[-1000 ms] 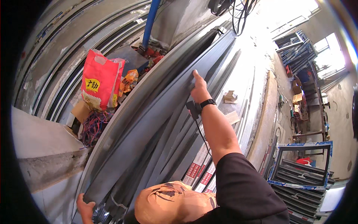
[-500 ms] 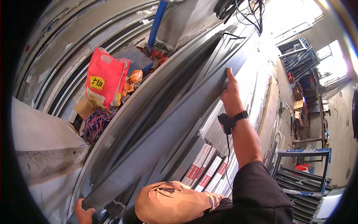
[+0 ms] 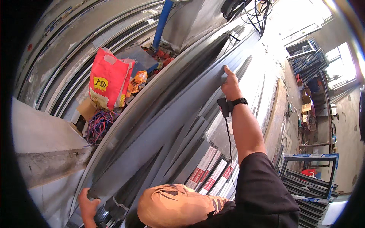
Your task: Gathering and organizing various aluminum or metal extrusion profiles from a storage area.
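A long, flat grey metal profile (image 3: pixel 152 129) runs slantwise from the lower left toward the upper right, across a stack of other grey profiles. My left hand (image 3: pixel 88 205) grips its near lower end, thumb and fingers on either side of the edge. Farther up, my right hand (image 3: pixel 230 85) is closed over its right edge with the thumb on top; most of the fingers are hidden. On my right wrist sits a black band (image 3: pixel 238 102) with a small black device and a cable hanging down.
Left of the stack lie a red bag (image 3: pixel 110 76), an orange wrapper (image 3: pixel 137 81) and a tangle of wires (image 3: pixel 99 127). A blue post (image 3: pixel 161 24) rises behind. Labelled bars (image 3: pixel 207 167) lie near a tan patterned cloth shape (image 3: pixel 171 205). Window frames (image 3: pixel 308 174) stand at right.
The profile's lower end and my left hand have risen slightly. My right hand has shifted a little up and left, and more grey profiles show beneath on the right.
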The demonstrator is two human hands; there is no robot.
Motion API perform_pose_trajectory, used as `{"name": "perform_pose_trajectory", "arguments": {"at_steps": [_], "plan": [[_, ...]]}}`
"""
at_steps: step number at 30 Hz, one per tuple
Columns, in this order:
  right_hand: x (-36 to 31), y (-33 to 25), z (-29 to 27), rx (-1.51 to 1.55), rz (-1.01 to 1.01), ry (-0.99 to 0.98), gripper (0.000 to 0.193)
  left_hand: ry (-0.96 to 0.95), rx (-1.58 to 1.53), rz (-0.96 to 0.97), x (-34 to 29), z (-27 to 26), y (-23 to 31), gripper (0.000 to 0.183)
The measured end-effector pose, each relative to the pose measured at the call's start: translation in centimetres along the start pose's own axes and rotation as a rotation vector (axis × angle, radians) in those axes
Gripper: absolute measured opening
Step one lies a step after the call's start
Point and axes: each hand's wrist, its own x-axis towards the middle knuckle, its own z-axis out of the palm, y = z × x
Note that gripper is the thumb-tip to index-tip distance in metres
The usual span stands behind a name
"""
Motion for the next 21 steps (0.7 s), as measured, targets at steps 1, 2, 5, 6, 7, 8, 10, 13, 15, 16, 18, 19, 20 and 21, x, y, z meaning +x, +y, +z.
{"name": "perform_pose_trajectory", "arguments": {"at_steps": [1,2,5,6,7,8,10,13,15,16,18,19,20,21], "plan": [[0.3,0.5,-0.4,0.008,-0.012,-0.021,0.033,0.001,0.002,-0.001,0.2,0.6,0.4,0.056],[0.7,0.7,-0.7,0.017,-0.024,-0.043,0.033,0.003,-0.023,0.025,0.5,1.0,1.0,0.055],[1.6,0.3,-1.7,-0.064,-0.01,0.055,0.044,-0.052,-0.09,0.038,1.6,1.9,1.5,0.053],[2.2,0.8,-2.1,-0.062,-0.011,0.058,0.044,-0.108,-0.133,0.023,1.9,2.0,1.6,0.052],[3.4,1.4,-3.2,-0.144,-0.035,0.083,0.043,-0.116,-0.137,0.037,2.3,2.3,2.1,0.052],[2.7,1.9,-2.1,-0.223,-0.049,0.095,0.042,-0.136,-0.111,-0.002,2.3,2.5,2.6,0.051],[0.7,2.4,-0.8,-0.097,-0.024,0.091,0.025,-0.159,-0.08,-0.035,2.5,3.0,3.0,0.05],[0.4,3.4,-1.3,-0.066,0.047,-0.05,0.031,-0.061,-0.087,0.022,2.8,4.5,3.3,0.049],[2.6,4.6,-2.7,-0.093,0.096,-0.056,0.033,-0.003,-0.013,0.151,3.5,6.0,4.8,0.048],[3.7,5.8,-3.7,-0.12,0.157,-0.058,0.035,-0.015,-0.009,0.154,4.1,6.5,5.7,0.048],[3.2,7.5,-4.0,-0.131,0.178,-0.17,0.039,-0.207,-0.113,0.184,5.5,6.8,7.6,0.048],[0.4,8.5,-2.0,-0.073,0.202,-0.168,0.039,-0.212,-0.096,0.166,5.7,6.6,8.1,0.048],[-1.3,7.9,-1.4,-0.023,0.193,-0.152,0.04,-0.191,-0.091,0.163,6.2,7.3,9.5,0.047],[1.0,9.5,-3.0,-0.045,0.235,-0.126,0.039,-0.169,-0.088,0.161,6.8,8.0,10.6,0.047]]}}
